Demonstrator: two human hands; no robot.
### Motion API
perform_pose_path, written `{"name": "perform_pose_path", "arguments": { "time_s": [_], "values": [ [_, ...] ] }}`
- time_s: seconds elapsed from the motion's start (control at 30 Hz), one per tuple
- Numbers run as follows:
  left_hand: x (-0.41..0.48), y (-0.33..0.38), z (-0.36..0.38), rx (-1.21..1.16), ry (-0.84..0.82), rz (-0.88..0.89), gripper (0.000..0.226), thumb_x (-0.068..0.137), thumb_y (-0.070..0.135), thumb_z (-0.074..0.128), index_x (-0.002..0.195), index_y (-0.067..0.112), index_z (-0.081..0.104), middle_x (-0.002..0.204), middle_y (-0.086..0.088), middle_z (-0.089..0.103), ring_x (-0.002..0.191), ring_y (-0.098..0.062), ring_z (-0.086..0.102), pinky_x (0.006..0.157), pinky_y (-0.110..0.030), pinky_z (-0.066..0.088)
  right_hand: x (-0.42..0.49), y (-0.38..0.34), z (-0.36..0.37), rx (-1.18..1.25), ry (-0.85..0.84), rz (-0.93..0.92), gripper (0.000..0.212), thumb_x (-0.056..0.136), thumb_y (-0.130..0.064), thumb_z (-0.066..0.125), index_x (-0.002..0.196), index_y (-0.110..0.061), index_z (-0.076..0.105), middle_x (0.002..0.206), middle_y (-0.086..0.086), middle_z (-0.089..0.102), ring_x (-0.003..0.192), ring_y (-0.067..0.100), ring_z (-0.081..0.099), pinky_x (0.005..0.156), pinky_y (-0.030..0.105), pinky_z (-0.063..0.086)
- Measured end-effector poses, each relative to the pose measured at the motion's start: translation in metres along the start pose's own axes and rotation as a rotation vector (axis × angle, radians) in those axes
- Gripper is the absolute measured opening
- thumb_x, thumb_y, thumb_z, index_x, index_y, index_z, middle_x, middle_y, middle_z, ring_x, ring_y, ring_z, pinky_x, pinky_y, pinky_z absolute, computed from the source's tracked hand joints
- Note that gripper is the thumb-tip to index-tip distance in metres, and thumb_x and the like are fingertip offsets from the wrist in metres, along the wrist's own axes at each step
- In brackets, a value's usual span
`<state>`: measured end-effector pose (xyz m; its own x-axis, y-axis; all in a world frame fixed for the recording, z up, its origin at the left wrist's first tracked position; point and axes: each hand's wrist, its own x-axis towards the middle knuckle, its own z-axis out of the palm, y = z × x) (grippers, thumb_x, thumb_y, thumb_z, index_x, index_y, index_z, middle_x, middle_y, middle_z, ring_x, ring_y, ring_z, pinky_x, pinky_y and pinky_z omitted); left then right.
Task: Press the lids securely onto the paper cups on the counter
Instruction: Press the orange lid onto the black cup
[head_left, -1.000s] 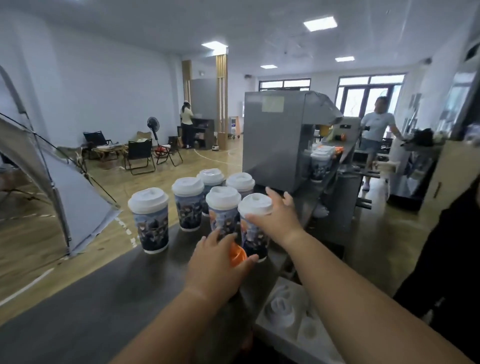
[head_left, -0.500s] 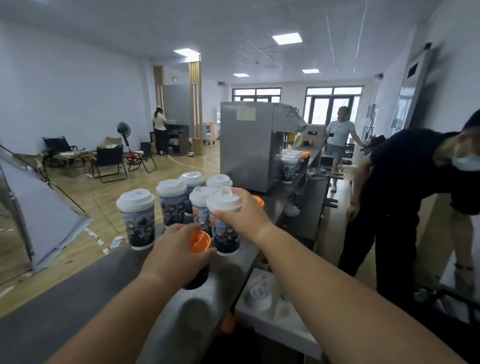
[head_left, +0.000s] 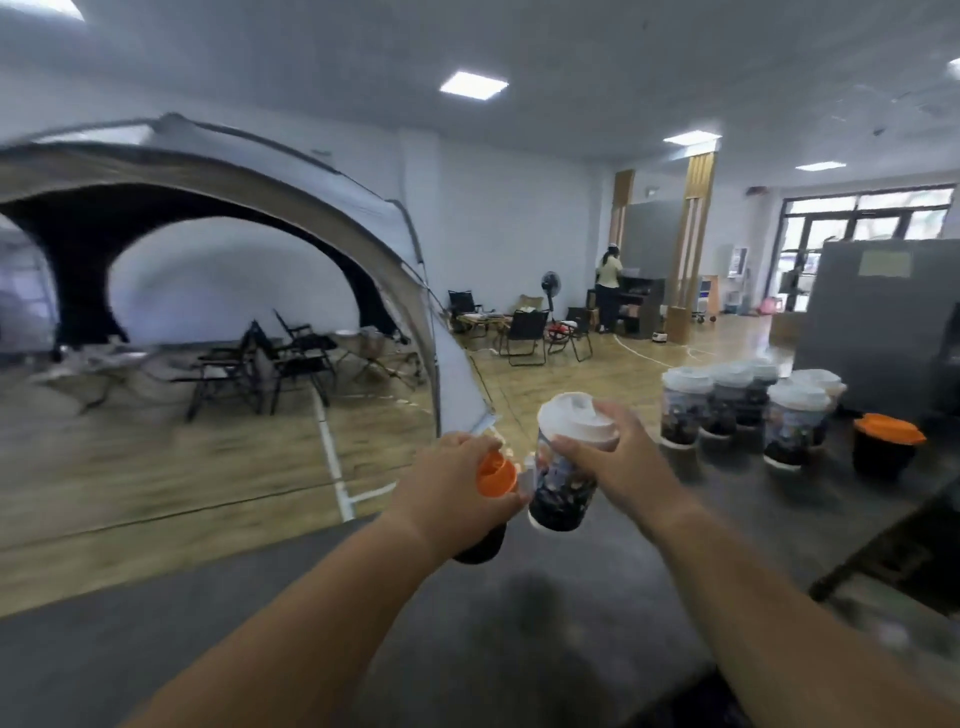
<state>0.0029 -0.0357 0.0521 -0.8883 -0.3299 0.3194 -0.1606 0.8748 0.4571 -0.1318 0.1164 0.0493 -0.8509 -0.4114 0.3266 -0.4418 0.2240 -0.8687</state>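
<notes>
My right hand (head_left: 605, 457) grips a printed paper cup (head_left: 563, 486) around its white lid (head_left: 574, 418), holding it tilted above the dark counter (head_left: 519, 623). My left hand (head_left: 452, 493) holds a dark cup (head_left: 480, 545) with an orange lid (head_left: 496, 474) right beside it, the two cups nearly touching. A cluster of several white-lidded printed cups (head_left: 748, 410) stands on the counter to the right. Another dark cup with an orange lid (head_left: 885, 444) stands further right.
A grey machine (head_left: 878, 322) stands at the counter's far right. Beyond the counter's left edge are a grey tent (head_left: 260, 208), folding chairs (head_left: 291, 358) and wooden floor. A person (head_left: 608, 283) stands far back by a dark cabinet.
The view swung left, so the cup cluster now sits to the right. Both hands carried their cups away from the cluster toward the counter's left part.
</notes>
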Motion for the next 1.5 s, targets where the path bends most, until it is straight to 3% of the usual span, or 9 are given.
{"name": "perform_pose_path", "arguments": {
  "time_s": [0.13, 0.3, 0.63, 0.77, 0.93, 1.0, 1.1, 1.23, 1.5],
  "values": [
    [-0.093, -0.095, -0.071, 0.083, 0.037, -0.201, 0.067, 0.08, 0.055, 0.067, 0.139, 0.032, 0.043, 0.139, 0.005, 0.047, 0.122, -0.018, 0.047, 0.101, -0.033, 0.042, -0.054, -0.045, 0.109, 0.125, -0.182, -0.072, 0.052, 0.082, -0.024, 0.08, 0.122, -0.029, 0.047, 0.117, -0.006, 0.049, 0.106, 0.014, 0.051, 0.079, 0.022, 0.045],
    [-0.177, -0.173, -0.119, 0.135, 0.089, -0.382, 0.071, 0.079, 0.061, 0.064, 0.14, 0.034, 0.04, 0.14, 0.011, 0.043, 0.126, -0.013, 0.043, 0.106, -0.033, 0.04, -0.092, -0.067, 0.188, 0.119, -0.295, -0.092, 0.078, 0.075, -0.034, 0.084, 0.14, -0.026, 0.04, 0.132, 0.0, 0.05, 0.118, 0.021, 0.053, 0.097, 0.039, 0.05],
    [-0.207, -0.212, -0.118, 0.108, 0.069, -0.407, 0.077, 0.078, 0.061, 0.066, 0.144, 0.037, 0.033, 0.152, 0.014, 0.03, 0.137, -0.015, 0.032, 0.112, -0.035, 0.032, -0.109, -0.068, 0.214, 0.044, -0.252, -0.09, 0.095, 0.076, -0.03, 0.084, 0.151, -0.019, 0.026, 0.131, -0.007, 0.038, 0.125, 0.018, 0.043, 0.103, 0.039, 0.042],
    [-0.21, -0.221, -0.113, 0.154, 0.139, -0.378, 0.101, 0.063, 0.088, 0.049, 0.149, 0.044, 0.018, 0.161, 0.012, 0.011, 0.149, -0.019, 0.011, 0.119, -0.049, 0.02, -0.113, -0.067, 0.218, 0.021, -0.244, -0.068, 0.104, 0.073, -0.034, 0.085, 0.153, -0.02, 0.018, 0.146, 0.003, 0.038, 0.132, 0.024, 0.041, 0.102, 0.038, 0.039],
    [-0.228, -0.249, -0.111, -0.372, 0.471, -0.36, 0.096, 0.051, 0.1, 0.038, 0.134, 0.05, 0.034, 0.147, 0.021, 0.032, 0.139, -0.002, 0.028, 0.116, -0.034, 0.026, -0.161, -0.076, 0.22, 0.098, 0.148, -0.52, 0.09, 0.081, -0.069, 0.059, 0.147, -0.014, 0.032, 0.149, -0.001, 0.034, 0.14, 0.004, 0.03, 0.115, 0.021, 0.025],
    [-0.231, -0.261, -0.112, -0.676, 0.389, -0.393, 0.089, 0.048, 0.094, 0.055, 0.126, 0.055, 0.036, 0.148, 0.015, 0.036, 0.137, -0.007, 0.036, 0.114, -0.038, 0.033, -0.181, -0.082, 0.243, 0.138, -0.037, -0.631, 0.058, 0.086, -0.056, 0.054, 0.135, -0.024, 0.048, 0.14, -0.015, 0.046, 0.132, -0.008, 0.039, 0.105, 0.005, 0.03],
    [-0.232, -0.274, -0.117, -0.876, 0.202, -0.375, 0.091, 0.047, 0.081, 0.073, 0.126, 0.054, 0.037, 0.146, 0.01, 0.043, 0.133, -0.012, 0.045, 0.111, -0.043, 0.039, -0.188, -0.099, 0.292, 0.192, -0.504, -0.216, 0.036, 0.091, -0.064, 0.048, 0.124, -0.05, 0.046, 0.126, -0.033, 0.048, 0.121, -0.011, 0.046, 0.097, 0.009, 0.036],
    [-0.233, -0.278, -0.115, -0.851, 0.125, -0.409, 0.078, 0.056, 0.063, 0.079, 0.125, 0.05, 0.047, 0.135, 0.012, 0.053, 0.121, -0.009, 0.054, 0.101, -0.029, 0.047, -0.158, -0.103, 0.343, 0.424, -0.637, 0.358, 0.036, 0.102, -0.043, 0.043, 0.129, -0.023, 0.056, 0.12, 0.001, 0.067, 0.114, 0.02, 0.06, 0.105, 0.045, 0.046],
    [-0.233, -0.28, -0.111, -0.823, 0.16, -0.43, 0.062, 0.061, 0.057, 0.076, 0.119, 0.051, 0.054, 0.126, 0.017, 0.059, 0.114, 0.0, 0.058, 0.094, -0.021, 0.048, -0.147, -0.11, 0.353, 0.51, -0.727, 0.517, 0.035, 0.096, -0.032, 0.055, 0.106, -0.003, 0.072, 0.099, 0.019, 0.076, 0.101, 0.036, 0.07, 0.097, 0.05, 0.052]
  ]
}}
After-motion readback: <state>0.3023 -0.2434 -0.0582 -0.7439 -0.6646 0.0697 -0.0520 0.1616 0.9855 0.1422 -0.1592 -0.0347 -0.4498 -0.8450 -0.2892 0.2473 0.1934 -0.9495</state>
